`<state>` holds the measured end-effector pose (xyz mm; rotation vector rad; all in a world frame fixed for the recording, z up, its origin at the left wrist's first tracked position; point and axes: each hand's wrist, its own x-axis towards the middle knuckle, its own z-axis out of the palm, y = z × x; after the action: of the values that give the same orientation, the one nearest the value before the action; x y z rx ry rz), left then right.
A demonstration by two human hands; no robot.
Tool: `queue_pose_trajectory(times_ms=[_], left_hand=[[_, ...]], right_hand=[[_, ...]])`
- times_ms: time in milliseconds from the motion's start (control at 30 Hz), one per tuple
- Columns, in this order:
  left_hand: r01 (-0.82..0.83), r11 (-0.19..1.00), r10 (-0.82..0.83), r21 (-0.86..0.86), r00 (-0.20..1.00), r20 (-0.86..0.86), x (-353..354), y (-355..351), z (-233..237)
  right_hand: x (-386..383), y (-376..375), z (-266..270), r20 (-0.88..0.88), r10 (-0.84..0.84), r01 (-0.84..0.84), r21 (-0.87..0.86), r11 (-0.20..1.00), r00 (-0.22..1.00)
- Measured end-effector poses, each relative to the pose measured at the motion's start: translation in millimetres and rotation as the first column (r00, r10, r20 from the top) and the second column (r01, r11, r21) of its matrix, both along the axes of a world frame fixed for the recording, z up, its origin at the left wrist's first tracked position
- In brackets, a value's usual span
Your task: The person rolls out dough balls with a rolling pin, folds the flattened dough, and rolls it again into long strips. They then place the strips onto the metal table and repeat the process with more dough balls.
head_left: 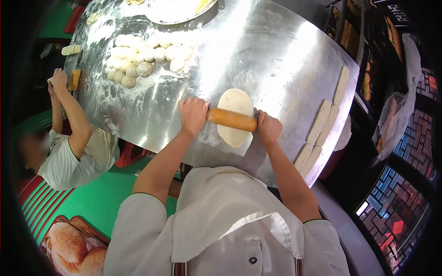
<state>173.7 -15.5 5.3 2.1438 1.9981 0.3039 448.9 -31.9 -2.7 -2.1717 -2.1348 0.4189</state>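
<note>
A wooden rolling pin [232,119] lies across a flat oval of dough [234,99] on the metal table. My left hand [193,114] is closed round the pin's left end. At its right end, my right hand [269,127] is closed round the other handle. The dough shows above and below the pin, its middle hidden under it. Both hands are just outside the dough's edges.
Dough balls [145,55] sit on the floured metal table [207,60] at upper left. Long dough strips [318,122] line the right edge. A large plate [179,20] is at the top. A co-worker [78,142] stands at the left, hands raised.
</note>
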Motion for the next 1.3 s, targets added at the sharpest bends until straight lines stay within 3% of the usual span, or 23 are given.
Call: queue_pose_trajectory(times_ms=[67, 133, 233, 300, 400, 433, 500, 567, 633, 700, 767, 900, 967, 1033, 1133, 1167, 1200, 1233, 1267, 1300], left_hand=[[0.013, 0.996, -0.009, -0.084, 0.999, 0.040, -8, -40, 5], [0.040, 0.996, -0.033, -0.075, 0.995, 0.092, -18, -79, 3], [0.090, 0.995, -0.085, -0.031, 0.987, 0.134, -22, -125, 5], [0.121, 0.993, -0.122, 0.016, 0.986, 0.118, -24, -142, 10], [0.147, 0.986, -0.128, -0.083, 0.972, 0.199, -24, -146, 19], [0.155, 0.977, -0.126, -0.146, 0.973, 0.195, -23, -141, 21], [0.172, 0.962, -0.131, -0.212, 0.972, 0.194, -18, -121, 25], [0.170, 0.976, -0.144, -0.138, 0.973, 0.183, -5, -79, 23], [0.112, 0.990, -0.101, -0.081, 0.986, 0.133, 9, -35, 8], [0.036, 0.998, -0.032, -0.045, 0.996, 0.087, 20, 11, -6], [-0.012, 0.998, 0.015, -0.062, 0.999, 0.048, 29, 58, -4], [-0.016, 0.997, 0.015, -0.069, 1.000, -0.020, 40, 127, 0], [-0.016, 0.999, 0.015, -0.043, 1.000, -0.027, 40, 134, 0], [-0.043, 0.985, 0.034, -0.168, 0.998, -0.056, 41, 120, 5], [0.000, 0.999, 0.002, -0.045, 0.999, 0.044, 36, 51, 8], [0.010, 0.990, -0.014, -0.139, 0.999, -0.030, 32, 20, 4], [0.014, 0.973, -0.038, -0.229, 0.994, -0.103, 28, -12, 0], [0.054, 0.983, -0.062, -0.174, 0.997, -0.042, 25, -43, 5], [0.088, 0.990, -0.087, -0.114, 0.996, 0.016, 22, -71, 12], [0.108, 0.973, -0.101, -0.206, 0.994, 0.044, 17, -95, 16]], right_hand=[[0, -41, -14, 0.010, 0.013, -0.013, -0.005, 1.000, 1.000], [2, -80, -28, -0.101, 0.152, -0.142, 0.103, 0.985, 0.983], [-1, -109, -1, -0.180, 0.217, -0.190, 0.157, 0.969, 0.959], [0, -121, 3, -0.204, 0.221, -0.195, 0.139, 0.971, 0.954], [7, -131, 6, -0.250, 0.195, -0.187, 0.058, 0.981, 0.948], [10, -130, 6, -0.269, 0.166, -0.174, -0.006, 0.985, 0.949], [17, -117, 9, -0.269, 0.146, -0.137, 0.053, 0.989, 0.952], [24, -98, 3, -0.268, 0.127, -0.104, 0.099, 0.990, 0.955], [31, -58, -17, -0.153, 0.076, -0.077, -0.005, 0.997, 0.985], [32, -4, -8, -0.050, 0.154, -0.147, 0.121, 0.982, 0.987], [41, 43, -21, 0.049, 0.106, -0.110, 0.083, 0.990, 0.993], [45, 123, -18, 0.012, 0.023, -0.024, 0.098, 0.995, 1.000], [44, 129, -16, 0.020, -0.015, 0.014, 0.092, 0.996, 1.000], [45, 112, -23, -0.005, 0.025, -0.024, 0.106, 0.994, 1.000], [39, 42, -10, -0.032, 0.047, -0.047, -0.004, 0.999, 0.998], [36, 16, -1, -0.028, 0.083, -0.085, -0.044, 0.995, 0.996], [38, -15, -5, -0.099, 0.130, -0.127, 0.040, 0.991, 0.987], [39, -47, -13, -0.165, 0.183, -0.163, 0.126, 0.978, 0.969], [38, -71, -10, -0.189, 0.179, -0.161, 0.109, 0.981, 0.965], [37, -93, -6, -0.212, 0.177, -0.160, 0.094, 0.983, 0.961]])
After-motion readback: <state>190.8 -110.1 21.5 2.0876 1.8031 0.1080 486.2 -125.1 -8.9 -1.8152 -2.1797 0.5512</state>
